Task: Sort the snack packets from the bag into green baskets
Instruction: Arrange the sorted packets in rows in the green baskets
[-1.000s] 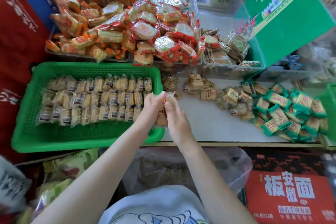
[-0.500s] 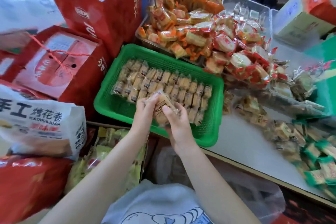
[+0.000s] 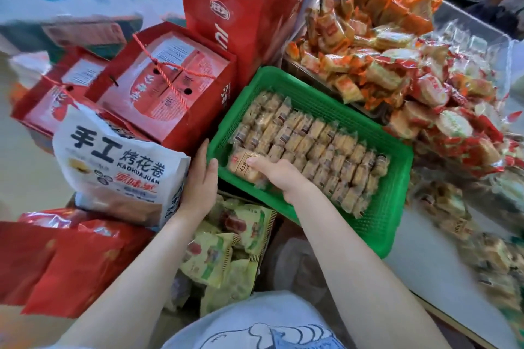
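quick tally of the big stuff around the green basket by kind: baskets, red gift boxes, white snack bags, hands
green basket: 1
red gift boxes, one tall and two flat tied with cord: 3
white snack bag: 1
hands, left hand and right hand: 2
total: 7
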### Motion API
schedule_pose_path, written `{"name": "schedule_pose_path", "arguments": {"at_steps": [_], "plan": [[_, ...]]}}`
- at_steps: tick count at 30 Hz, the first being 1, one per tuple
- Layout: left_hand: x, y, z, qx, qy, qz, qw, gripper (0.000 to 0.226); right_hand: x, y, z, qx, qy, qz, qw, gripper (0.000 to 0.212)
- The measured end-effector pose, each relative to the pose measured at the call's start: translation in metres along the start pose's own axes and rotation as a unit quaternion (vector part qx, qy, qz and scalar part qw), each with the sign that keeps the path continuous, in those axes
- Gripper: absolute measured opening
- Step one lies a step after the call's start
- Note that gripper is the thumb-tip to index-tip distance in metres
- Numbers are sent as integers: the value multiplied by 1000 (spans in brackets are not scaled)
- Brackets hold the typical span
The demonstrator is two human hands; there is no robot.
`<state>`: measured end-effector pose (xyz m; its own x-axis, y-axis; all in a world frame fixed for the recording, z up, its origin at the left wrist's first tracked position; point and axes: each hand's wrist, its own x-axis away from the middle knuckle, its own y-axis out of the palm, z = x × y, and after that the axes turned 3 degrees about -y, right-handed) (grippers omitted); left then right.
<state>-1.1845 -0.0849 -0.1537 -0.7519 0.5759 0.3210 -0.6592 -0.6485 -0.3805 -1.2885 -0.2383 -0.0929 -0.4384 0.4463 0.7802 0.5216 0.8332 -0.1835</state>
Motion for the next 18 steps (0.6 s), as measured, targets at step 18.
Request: {"name": "schedule_pose_path", "arguments": {"at_steps": [18], "plan": [[2, 3, -2, 142, -89, -48, 985, 49, -5, 26, -18, 92, 17, 96, 991, 121]]}}
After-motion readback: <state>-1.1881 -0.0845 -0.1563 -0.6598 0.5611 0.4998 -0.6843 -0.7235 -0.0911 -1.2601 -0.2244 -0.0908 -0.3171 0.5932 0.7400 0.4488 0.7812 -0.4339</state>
